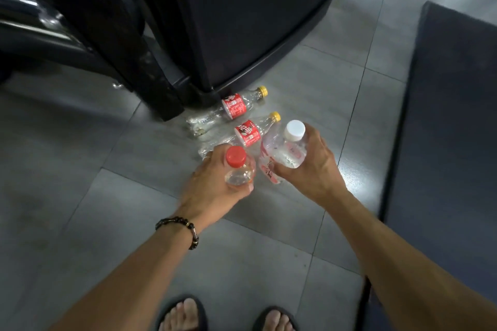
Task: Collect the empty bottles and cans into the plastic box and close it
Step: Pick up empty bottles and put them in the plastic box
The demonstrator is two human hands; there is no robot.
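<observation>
The left hand (212, 185) grasps an empty red-capped bottle (238, 168), the right hand (312, 166) a white-capped bottle (291, 148), above two red-labelled yellow-capped bottles (236, 107) lying on the floor (107, 169), label writing unreadable.

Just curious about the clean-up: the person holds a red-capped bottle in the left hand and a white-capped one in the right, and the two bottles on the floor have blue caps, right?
Not quite. In the head view the two floor bottles have yellow caps, not blue. The rest holds: left hand grips the red-capped bottle, right hand the white-capped bottle.
</observation>
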